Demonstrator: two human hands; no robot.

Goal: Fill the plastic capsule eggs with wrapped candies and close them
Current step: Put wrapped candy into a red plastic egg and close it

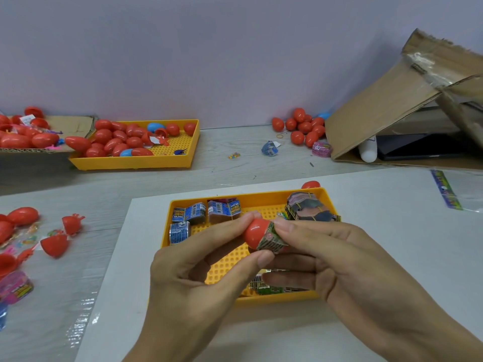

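Observation:
My left hand (198,267) grips a red egg half (254,232) between thumb and fingers, above the near yellow tray (251,198). A green-brown wrapped candy (270,240) sticks partway out of the half's open end. My right hand (347,267) pinches that candy with thumb and forefinger. Blue wrapped candies (188,214) lie in the tray's left part. A bundle of wrappers held by rubber bands (308,209) sits at its right. More wrapped candies (269,286) show under my right hand.
A far yellow tray (183,158) holds several red and blue eggs. A pile of red eggs (304,126) lies by an open cardboard box (392,113) at right. Open red halves (55,245) and candies lie at left. One red egg (311,184) sits behind the near tray.

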